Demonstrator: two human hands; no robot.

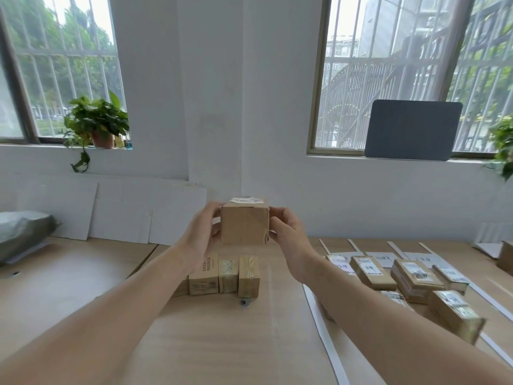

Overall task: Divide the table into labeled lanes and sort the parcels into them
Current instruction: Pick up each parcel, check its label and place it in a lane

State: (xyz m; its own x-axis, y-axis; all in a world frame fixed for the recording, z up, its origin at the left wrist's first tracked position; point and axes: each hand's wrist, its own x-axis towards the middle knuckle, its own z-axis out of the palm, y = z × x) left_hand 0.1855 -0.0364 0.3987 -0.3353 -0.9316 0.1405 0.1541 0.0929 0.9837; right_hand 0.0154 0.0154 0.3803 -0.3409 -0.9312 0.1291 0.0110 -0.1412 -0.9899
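Observation:
I hold a small cube-shaped cardboard parcel [244, 224] up in the air above the table, with a white label on its top. My left hand [200, 237] grips its left side and my right hand [288, 240] grips its right side. Below it, three small taped parcels [225, 275] stand in a row on the wooden table [211, 337]. To the right, white strips [326, 337] mark lanes with paper labels [382, 258] at their far ends. Several brown parcels [416, 279] lie in those lanes.
White boards [119, 215] lean on the far wall. A grey bag [19, 232] lies at the left edge. Potted plants [97, 120] sit on the window sills, and a dark panel [410, 130] leans in the right window. A cable hole [245, 302] is in the tabletop.

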